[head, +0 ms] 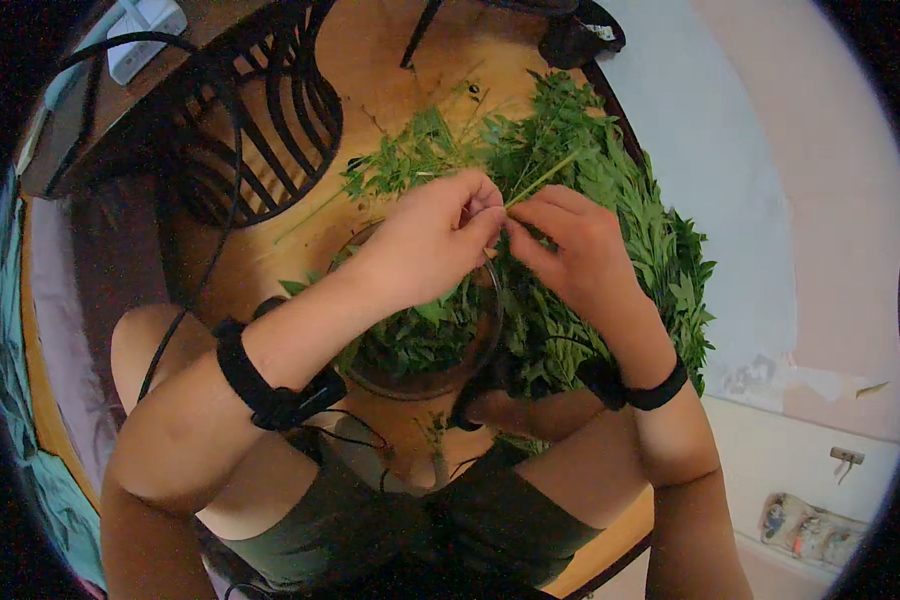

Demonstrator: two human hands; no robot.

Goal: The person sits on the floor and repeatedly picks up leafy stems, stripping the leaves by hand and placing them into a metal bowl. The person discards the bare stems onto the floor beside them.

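Observation:
My left hand (450, 225) and my right hand (577, 240) meet fingertip to fingertip above a round bowl (499, 300). Between them they pinch the lower end of a green plant stem (547, 178), which slants up to the right. What lies inside the left fingertips is too small to make out. Picked green leaves (420, 345) lie in the bowl, whose near rim is by my knees. To the right, beside and beneath my right hand, spreads a large heap of leafy stems (645, 232).
Thin stalks and sprigs (420, 146) are strewn on the wooden floor (375, 45) beyond the bowl. A black slatted chair back (270, 142) stands at left, with a black cable (236, 172) hanging nearby. A pale wall (735, 225) borders the heap; a black bag (577, 37) lies far right.

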